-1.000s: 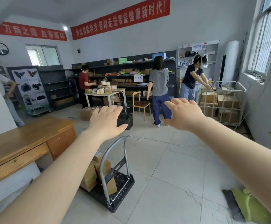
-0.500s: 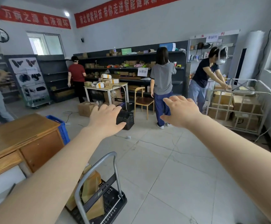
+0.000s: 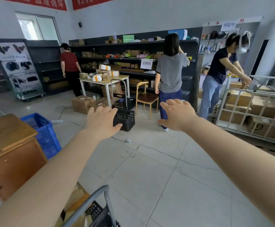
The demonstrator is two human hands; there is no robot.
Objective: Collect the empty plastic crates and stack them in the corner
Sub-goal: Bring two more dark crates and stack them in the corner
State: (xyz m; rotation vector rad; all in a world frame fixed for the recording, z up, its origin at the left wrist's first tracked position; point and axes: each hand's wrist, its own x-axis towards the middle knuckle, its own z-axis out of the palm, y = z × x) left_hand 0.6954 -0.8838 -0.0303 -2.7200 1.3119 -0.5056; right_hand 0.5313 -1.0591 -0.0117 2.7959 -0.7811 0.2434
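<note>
A black plastic crate [image 3: 125, 119] stands on the tiled floor in the middle of the room, its left part hidden behind my left hand. A blue plastic crate [image 3: 42, 134] sits on the floor against the wooden desk at the left. Both my arms are stretched forward at chest height. My left hand [image 3: 101, 121] is open, palm down, fingers spread, holding nothing. My right hand [image 3: 177, 113] is open too, empty, to the right of the black crate and well short of it.
A wooden desk [image 3: 7, 154] fills the left. A hand trolley [image 3: 92, 208] with cardboard boxes is at the bottom edge. Three people stand by the dark shelves [image 3: 133, 51]. Ahead are a white table [image 3: 107, 81], a chair [image 3: 147, 99], and a white cage cart [image 3: 254, 108] at right.
I have moved forward across the room: the black crate and the people appear larger, the blue crate has come into view, and the trolley has slid to the bottom edge. Both hands stay open.
</note>
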